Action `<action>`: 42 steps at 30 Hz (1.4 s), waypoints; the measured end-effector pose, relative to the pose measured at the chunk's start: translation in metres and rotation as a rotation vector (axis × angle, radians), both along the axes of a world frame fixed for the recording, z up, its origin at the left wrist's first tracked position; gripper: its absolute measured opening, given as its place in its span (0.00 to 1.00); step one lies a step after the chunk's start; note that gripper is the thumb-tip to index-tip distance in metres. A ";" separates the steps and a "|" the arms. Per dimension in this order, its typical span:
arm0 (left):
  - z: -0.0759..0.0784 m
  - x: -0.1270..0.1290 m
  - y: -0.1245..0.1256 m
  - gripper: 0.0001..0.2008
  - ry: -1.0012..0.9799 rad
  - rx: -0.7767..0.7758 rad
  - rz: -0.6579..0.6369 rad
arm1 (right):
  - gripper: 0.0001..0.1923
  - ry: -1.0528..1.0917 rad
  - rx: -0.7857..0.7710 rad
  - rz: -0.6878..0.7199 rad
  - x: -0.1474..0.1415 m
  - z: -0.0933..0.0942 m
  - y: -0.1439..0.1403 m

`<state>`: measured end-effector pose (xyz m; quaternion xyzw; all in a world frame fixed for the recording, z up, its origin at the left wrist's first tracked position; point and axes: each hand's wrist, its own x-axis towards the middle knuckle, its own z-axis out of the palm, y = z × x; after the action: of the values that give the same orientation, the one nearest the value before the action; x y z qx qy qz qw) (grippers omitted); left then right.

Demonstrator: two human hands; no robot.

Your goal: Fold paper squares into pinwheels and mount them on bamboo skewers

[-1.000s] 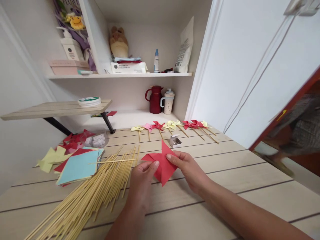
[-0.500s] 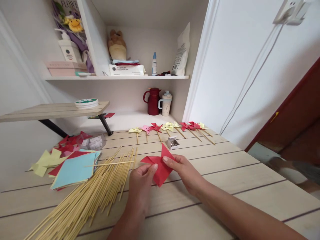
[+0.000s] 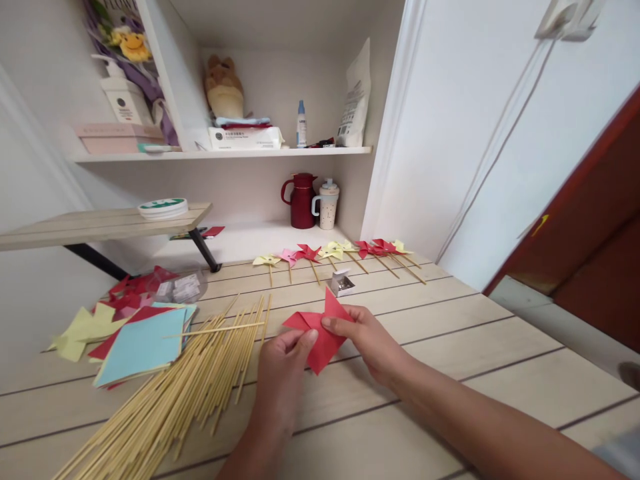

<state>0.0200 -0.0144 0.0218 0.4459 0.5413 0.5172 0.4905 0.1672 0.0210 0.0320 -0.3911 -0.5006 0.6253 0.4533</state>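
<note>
A folded red paper pinwheel (image 3: pixel 325 347) is held between both hands above the table, its pointed blades spread out. My left hand (image 3: pixel 287 353) pinches its lower left side between thumb and fingers. On the right side, my right hand (image 3: pixel 367 340) grips it with the thumb lying near the middle of the paper. Just beyond stands a small open white box (image 3: pixel 343 283) with tiny shiny pieces inside. To the left of my left hand lies a spread pile of thin wooden sticks (image 3: pixel 185 380).
Several finished pinwheels on sticks (image 3: pixel 309 253) line the table's back edge. Coloured paper sheets (image 3: pixel 145 340), a yellow paper pinwheel (image 3: pixel 83 330) and a clear container (image 3: pixel 183 288) lie at left. A raised wooden shelf (image 3: pixel 100 223) stands behind them. A red jug (image 3: pixel 303 203) and a cup (image 3: pixel 328 205) stand at the back.
The view has shifted slightly, so the surroundings appear a little further left. Both hands keep their hold on the red paper pinwheel, with hardly any movement.
</note>
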 end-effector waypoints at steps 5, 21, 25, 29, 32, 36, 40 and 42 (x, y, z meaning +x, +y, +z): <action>0.003 0.000 -0.001 0.15 -0.025 -0.014 -0.015 | 0.14 -0.007 -0.022 -0.029 -0.001 0.000 0.001; 0.005 0.001 0.000 0.10 -0.123 -0.026 0.111 | 0.15 -0.007 -0.016 0.049 0.001 -0.004 0.000; 0.004 0.000 -0.001 0.17 -0.233 0.007 -0.027 | 0.16 0.005 -0.006 0.025 0.001 -0.003 0.002; 0.005 0.001 -0.002 0.18 -0.291 0.052 -0.100 | 0.16 0.026 -0.004 -0.019 0.000 -0.001 0.001; 0.008 0.002 -0.001 0.16 -0.289 0.021 -0.054 | 0.16 0.009 0.005 -0.012 0.000 0.000 0.001; 0.007 0.001 -0.001 0.14 -0.252 -0.019 0.006 | 0.15 0.000 0.008 0.013 0.000 0.000 0.000; 0.004 0.001 -0.001 0.13 -0.240 -0.051 0.018 | 0.15 0.006 -0.004 0.047 -0.001 -0.003 -0.001; 0.003 0.001 0.000 0.12 -0.231 -0.062 0.035 | 0.16 0.003 -0.002 0.055 -0.002 -0.004 -0.001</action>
<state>0.0210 -0.0146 0.0244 0.3584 0.5046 0.5567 0.5541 0.1656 0.0201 0.0278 -0.3768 -0.5099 0.6386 0.4361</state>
